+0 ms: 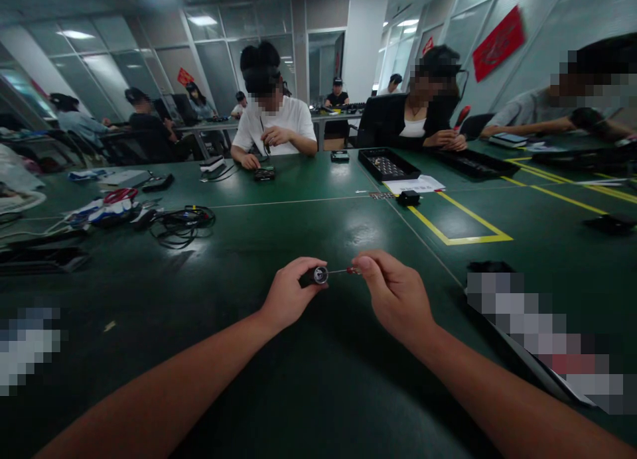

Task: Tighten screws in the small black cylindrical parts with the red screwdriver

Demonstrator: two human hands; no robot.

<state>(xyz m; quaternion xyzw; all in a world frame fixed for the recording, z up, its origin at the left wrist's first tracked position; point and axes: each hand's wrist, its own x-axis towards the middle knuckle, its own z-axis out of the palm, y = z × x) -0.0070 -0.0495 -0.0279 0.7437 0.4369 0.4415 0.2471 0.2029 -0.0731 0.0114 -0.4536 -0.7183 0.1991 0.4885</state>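
Note:
Above the green table, my left hand is closed around a small black cylinder. Its round end faces me and shows a silvery ring with some detail inside that is too small to make out. My right hand pinches a small screwdriver with a red handle and a thin metal shaft. The shaft points left, and its tip meets or lies very close to the side of the cylinder; I cannot tell which. Most of the handle is hidden by my right fingers.
Tangled black cables lie at the left on the green table. A small black block sits by yellow tape. Black trays stand farther back. A blurred-out sheet lies at right. Across the table, co-workers handle small parts.

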